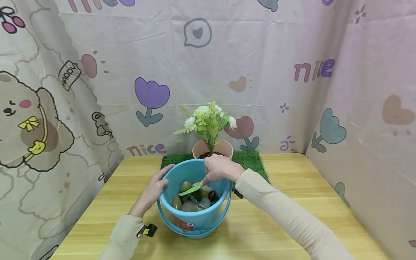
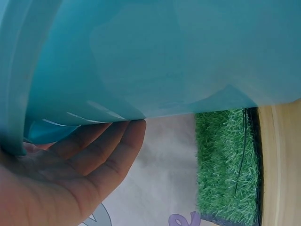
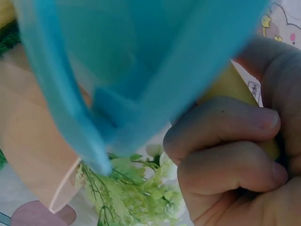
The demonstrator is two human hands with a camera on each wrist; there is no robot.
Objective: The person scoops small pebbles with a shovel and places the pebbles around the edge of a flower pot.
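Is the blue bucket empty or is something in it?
Not empty: stones lie in the blue bucket, seen in the head view beneath the green tool that the right hand grips. How deep they go is hidden.

Pale cartoon-printed curtains [image 1: 260, 47] around a light wood-grain table [image 1: 292, 180]

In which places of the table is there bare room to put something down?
Bare wood lies between the right sleeve and the right cloth, and left of the left hand. The middle is crowded: bucket, flowerpot and green mat.
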